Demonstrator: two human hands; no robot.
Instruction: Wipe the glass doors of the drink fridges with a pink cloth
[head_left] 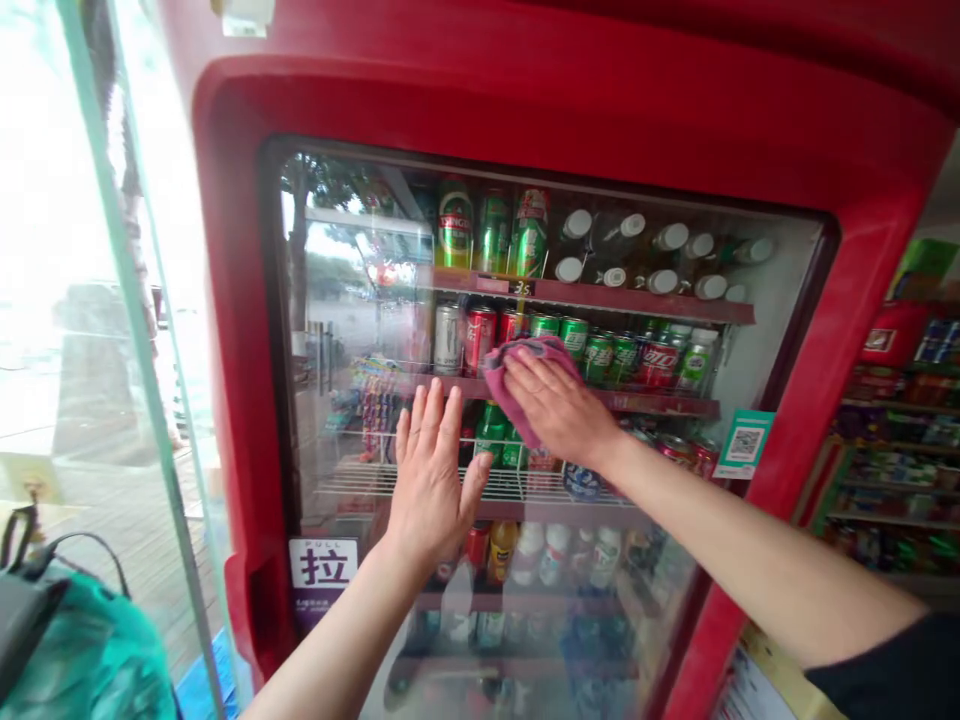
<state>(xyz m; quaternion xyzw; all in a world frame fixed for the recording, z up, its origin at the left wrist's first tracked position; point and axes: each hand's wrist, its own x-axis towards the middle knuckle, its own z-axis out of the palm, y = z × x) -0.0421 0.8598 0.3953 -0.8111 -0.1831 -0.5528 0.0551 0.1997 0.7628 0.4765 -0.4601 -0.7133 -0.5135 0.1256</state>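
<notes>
A red drinks fridge [525,80] with a closed glass door [352,290] fills most of the view. My right hand [559,400] presses a pink cloth [517,380] against the glass, fingers laid over it near the middle shelf. To its left, my left hand [435,470] is raised with the palm toward the glass and the fingers stretched out. It holds nothing; whether it touches the glass I cannot tell. Behind the glass stand rows of cans [480,340] and bottles [555,550].
A sign marked PULL [324,565] is stuck at the door's lower left, beside the handle recess [259,610]. A QR code sticker [745,443] is on the right edge. Stocked shelves [900,450] stand at right; a teal bag [90,650] lies at lower left.
</notes>
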